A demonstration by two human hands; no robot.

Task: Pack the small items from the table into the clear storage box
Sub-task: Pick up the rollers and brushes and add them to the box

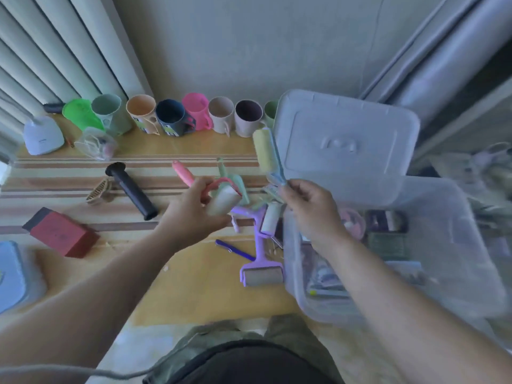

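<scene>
Both hands are loaded: the left hand (194, 206) grips a pink-handled lint roller (221, 199) above the middle of the counter (194, 284), and the right hand (307, 209) pinches the handle of a yellow lint roller (264, 149), held up just beside the near left corner of the lid (346, 145). The clear storage box (388, 306) stands open at the counter's right edge, the lid propped behind it.

Packing looks partly done. Several dark items already lie in the box, too blurred to name. Left on the counter are two purple lint rollers (263, 275) against the box's left wall, a green one behind the left hand, a blue pen-like stick (235, 249), a black handle grip (131, 189), a small slatted clip (97, 189) and a red block (62, 234) toward the left edge. Whether the row of cups (166, 117) along the far edge counts as small items, I cannot tell.

Room is tight on the right: the box overhangs the near right corner, and its left wall touches the purple rollers. The box mouth is open, so both rollers should drop in from above.
</scene>
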